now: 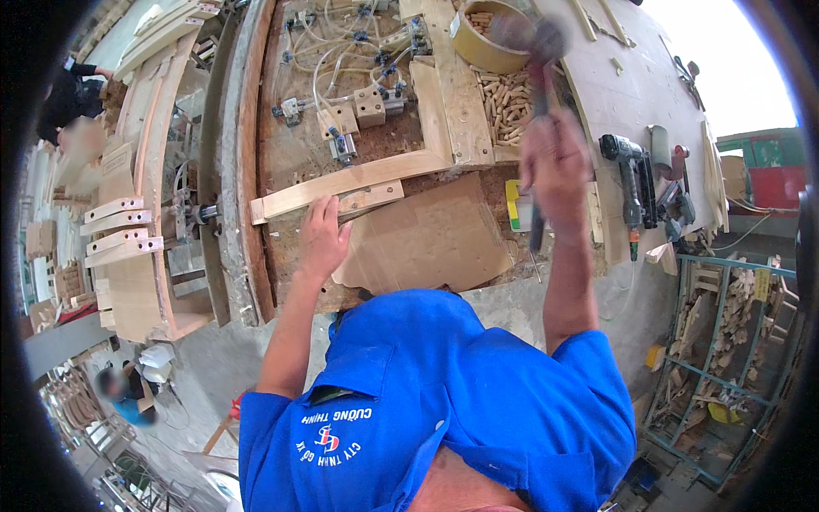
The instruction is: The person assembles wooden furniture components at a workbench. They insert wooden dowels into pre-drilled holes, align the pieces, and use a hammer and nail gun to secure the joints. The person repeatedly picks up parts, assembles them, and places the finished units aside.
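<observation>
My right hand [556, 162] is raised over the bench's right side, blurred by motion, with its fingers wrapped around the handle of a mallet [539, 81]. The mallet's dark head points away from me. My left hand [324, 237] holds the left part of a short wooden piece with drilled holes [375, 197], fingers over it and thumb on the near side. Just beyond lies a longer, slightly curved wooden rail [358, 177], its right end meeting another wooden bar [430, 107] at a corner. Brown cardboard [426, 239] covers the bench nearest my body.
Pneumatic cylinders with clear hoses [358, 68] occupy the far bench. Wooden dowels [505, 107] lie beside a round tub [488, 43]. A nail gun [627, 171] rests at right. Drilled wooden parts [124, 230] are stacked at left, where other people work. A metal rack [725, 341] holds wood pieces.
</observation>
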Motion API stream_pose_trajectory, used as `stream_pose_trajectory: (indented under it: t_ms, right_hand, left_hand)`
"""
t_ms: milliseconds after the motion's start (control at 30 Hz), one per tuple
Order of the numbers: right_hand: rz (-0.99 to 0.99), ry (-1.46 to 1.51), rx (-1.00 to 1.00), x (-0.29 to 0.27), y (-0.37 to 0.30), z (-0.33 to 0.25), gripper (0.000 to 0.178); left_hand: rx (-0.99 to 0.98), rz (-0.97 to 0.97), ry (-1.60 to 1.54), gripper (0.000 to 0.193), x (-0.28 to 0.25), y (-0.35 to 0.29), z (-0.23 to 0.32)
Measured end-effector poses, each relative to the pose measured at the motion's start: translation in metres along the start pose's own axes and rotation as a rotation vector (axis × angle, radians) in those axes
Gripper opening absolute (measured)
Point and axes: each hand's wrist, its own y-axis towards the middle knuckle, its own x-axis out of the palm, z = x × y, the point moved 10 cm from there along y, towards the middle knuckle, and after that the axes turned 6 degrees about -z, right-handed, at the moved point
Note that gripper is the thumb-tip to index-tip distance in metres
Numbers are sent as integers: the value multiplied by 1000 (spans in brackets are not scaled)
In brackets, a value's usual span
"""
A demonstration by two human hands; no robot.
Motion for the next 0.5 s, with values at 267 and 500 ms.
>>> stream_pose_trajectory:
  t_ms: [267, 500]
  right_hand:
    - [317, -42, -323, 12, 55, -2, 56]
    - [-109, -359, 478, 69, -12, 213, 51]
  left_hand:
    - [-110, -57, 75, 73, 13, 13, -18]
    - [-55, -28, 125, 79, 17, 28, -15]
